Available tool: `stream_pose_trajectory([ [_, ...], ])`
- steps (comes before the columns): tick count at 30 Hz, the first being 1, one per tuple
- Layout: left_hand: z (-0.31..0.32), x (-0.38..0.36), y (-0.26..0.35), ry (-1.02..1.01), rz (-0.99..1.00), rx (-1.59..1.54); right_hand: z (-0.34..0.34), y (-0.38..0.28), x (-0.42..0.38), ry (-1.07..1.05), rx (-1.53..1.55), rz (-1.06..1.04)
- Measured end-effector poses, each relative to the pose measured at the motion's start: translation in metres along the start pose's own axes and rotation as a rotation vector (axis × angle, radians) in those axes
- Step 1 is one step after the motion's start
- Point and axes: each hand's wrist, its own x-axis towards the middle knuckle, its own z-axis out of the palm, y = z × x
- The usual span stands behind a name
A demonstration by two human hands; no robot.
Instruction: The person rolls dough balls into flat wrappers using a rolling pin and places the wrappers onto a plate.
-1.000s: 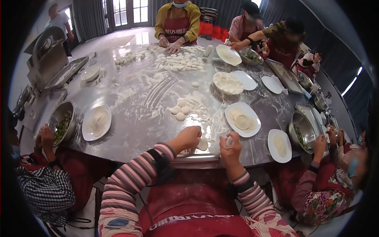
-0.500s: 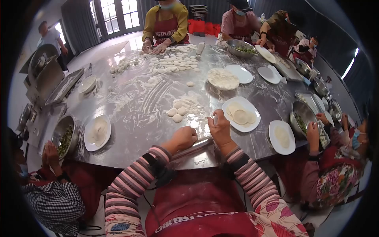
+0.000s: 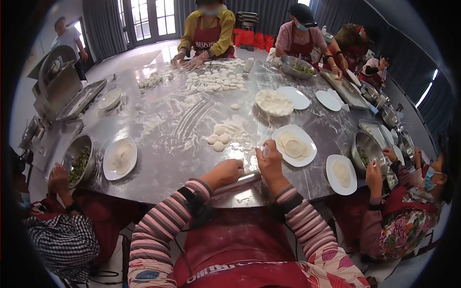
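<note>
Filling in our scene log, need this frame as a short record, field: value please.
left hand: curled low over the near table edge; grip hidden
right hand: closed around a small pale object, identity unclear
between hands: shiny bar, identity unclear
beyond hands: four round dough pieces
right plate: white plate holding flat dough rounds
surface: shiny table, flour-streaked
opposite: co-worker, hands by dough pile

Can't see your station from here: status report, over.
Left hand curled, grip unclear. Right hand curled, grip unclear. Dough rounds just beyond hands. Plate of wrappers close by right hand; no obvious obstruction.
</note>
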Motion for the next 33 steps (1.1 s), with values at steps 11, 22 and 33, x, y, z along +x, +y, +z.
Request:
stream_pose_trajectory([
  [11,-0.001,-0.001,-0.005,-0.184,0.028,-0.049,-0.012,-0.001,-0.013,-0.007,-0.014,0.003],
  [22,-0.001,-0.013,0.004,-0.188,-0.020,-0.087,-0.047,-0.014,-0.052,-0.017,0.037,0.080],
  [33,0.019,0.003,-0.008,-0.064,0.002,0.015,-0.050,-0.020,-0.048,-0.065,-0.021,0.086],
])
